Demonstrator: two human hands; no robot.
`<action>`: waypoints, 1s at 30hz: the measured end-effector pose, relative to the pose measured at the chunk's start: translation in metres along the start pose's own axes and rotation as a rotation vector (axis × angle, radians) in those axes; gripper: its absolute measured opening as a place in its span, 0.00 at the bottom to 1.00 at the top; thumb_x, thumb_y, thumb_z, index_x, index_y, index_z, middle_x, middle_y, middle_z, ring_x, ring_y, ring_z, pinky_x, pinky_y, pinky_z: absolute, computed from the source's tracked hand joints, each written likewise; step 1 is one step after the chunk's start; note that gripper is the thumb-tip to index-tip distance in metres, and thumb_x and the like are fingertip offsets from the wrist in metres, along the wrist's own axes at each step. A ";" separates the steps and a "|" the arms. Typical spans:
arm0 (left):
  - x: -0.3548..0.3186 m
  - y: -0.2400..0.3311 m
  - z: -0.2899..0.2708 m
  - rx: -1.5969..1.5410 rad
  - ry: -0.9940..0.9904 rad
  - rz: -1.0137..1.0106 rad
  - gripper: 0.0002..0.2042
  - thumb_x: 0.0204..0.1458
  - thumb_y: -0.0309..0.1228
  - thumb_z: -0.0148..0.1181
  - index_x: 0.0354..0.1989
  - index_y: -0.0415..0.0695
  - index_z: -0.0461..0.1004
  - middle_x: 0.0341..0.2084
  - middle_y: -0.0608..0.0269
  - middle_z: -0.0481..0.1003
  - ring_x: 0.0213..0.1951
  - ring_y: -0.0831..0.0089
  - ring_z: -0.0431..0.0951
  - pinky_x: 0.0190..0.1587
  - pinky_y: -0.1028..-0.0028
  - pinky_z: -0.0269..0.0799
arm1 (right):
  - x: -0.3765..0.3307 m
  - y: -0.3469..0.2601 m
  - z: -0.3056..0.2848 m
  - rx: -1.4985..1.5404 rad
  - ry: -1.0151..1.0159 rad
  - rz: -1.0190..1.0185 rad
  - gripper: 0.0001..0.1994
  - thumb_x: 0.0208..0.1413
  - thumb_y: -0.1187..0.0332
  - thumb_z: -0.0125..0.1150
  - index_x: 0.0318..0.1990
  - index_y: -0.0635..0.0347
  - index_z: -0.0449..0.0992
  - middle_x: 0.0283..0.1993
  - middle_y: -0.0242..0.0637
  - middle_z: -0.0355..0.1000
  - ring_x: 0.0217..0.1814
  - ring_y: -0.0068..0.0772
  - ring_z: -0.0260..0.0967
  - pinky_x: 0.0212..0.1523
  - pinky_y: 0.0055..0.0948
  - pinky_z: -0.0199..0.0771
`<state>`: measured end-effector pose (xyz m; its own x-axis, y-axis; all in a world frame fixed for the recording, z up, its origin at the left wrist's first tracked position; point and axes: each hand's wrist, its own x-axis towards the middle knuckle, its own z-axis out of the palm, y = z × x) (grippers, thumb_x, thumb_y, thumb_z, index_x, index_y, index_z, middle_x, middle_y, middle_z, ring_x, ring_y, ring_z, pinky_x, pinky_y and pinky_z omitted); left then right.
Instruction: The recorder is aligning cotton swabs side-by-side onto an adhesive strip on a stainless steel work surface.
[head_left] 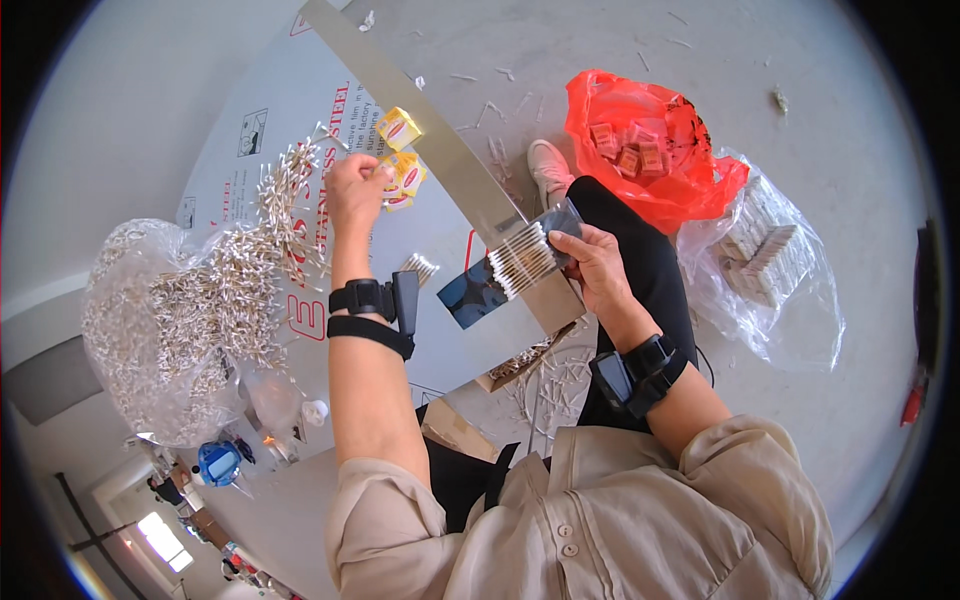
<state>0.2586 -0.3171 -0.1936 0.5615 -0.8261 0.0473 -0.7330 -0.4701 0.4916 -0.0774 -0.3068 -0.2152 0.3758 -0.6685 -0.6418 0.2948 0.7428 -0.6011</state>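
My right hand [597,262] is closed on a small dark see-through plastic pouch [563,220], its thumb on top. From the pouch, or right against it, fans a flat row of cotton swabs [522,262]; how far they sit inside cannot be made out. My left hand [357,188] reaches over the sheet-covered table, fingers bent and pinched at the edge of a stack of yellow printed cards or packets [406,174]. What its fingertips hold is hidden. A second yellow stack [398,128] lies just beyond. A small bunch of loose swabs [420,267] rests near my left wrist.
A big heap of cotton swabs [225,290] spills from a clear bag [130,250] at left. A red bag [660,190] with small orange packs and a clear bag of white bundles [765,245] stand on the floor at right. A cardboard box [548,305] sits by the table edge.
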 end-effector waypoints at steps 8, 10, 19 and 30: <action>0.002 -0.001 0.009 0.016 -0.031 -0.101 0.12 0.40 0.31 0.73 0.32 0.39 0.78 0.28 0.59 0.79 0.31 0.67 0.79 0.37 0.69 0.74 | 0.000 0.000 -0.001 0.028 -0.007 0.007 0.03 0.54 0.74 0.64 0.34 0.63 0.80 0.30 0.31 0.78 0.26 0.20 0.73 0.29 0.21 0.73; 0.001 -0.007 0.010 0.107 0.129 0.034 0.13 0.40 0.30 0.73 0.32 0.39 0.78 0.28 0.58 0.79 0.30 0.67 0.79 0.36 0.69 0.74 | 0.001 0.000 0.000 0.023 -0.006 0.006 0.03 0.54 0.74 0.64 0.34 0.64 0.80 0.30 0.32 0.78 0.27 0.20 0.73 0.29 0.21 0.73; 0.006 -0.011 0.004 -0.096 -0.078 -0.120 0.11 0.41 0.27 0.71 0.33 0.37 0.78 0.24 0.59 0.78 0.27 0.69 0.78 0.34 0.69 0.74 | 0.002 0.001 -0.004 -0.016 0.014 0.001 0.02 0.54 0.73 0.65 0.33 0.61 0.80 0.27 0.28 0.75 0.23 0.17 0.67 0.25 0.18 0.67; -0.019 -0.022 -0.011 -0.090 0.508 0.281 0.03 0.49 0.23 0.64 0.27 0.37 0.78 0.19 0.63 0.75 0.18 0.76 0.70 0.27 0.74 0.69 | -0.002 0.000 0.006 -0.006 -0.003 -0.001 0.03 0.53 0.70 0.66 0.33 0.58 0.80 0.27 0.27 0.75 0.21 0.15 0.67 0.22 0.17 0.65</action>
<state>0.2683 -0.2882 -0.1959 0.4804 -0.6522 0.5863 -0.8573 -0.2082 0.4708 -0.0735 -0.3052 -0.2110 0.3782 -0.6690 -0.6398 0.2896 0.7420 -0.6046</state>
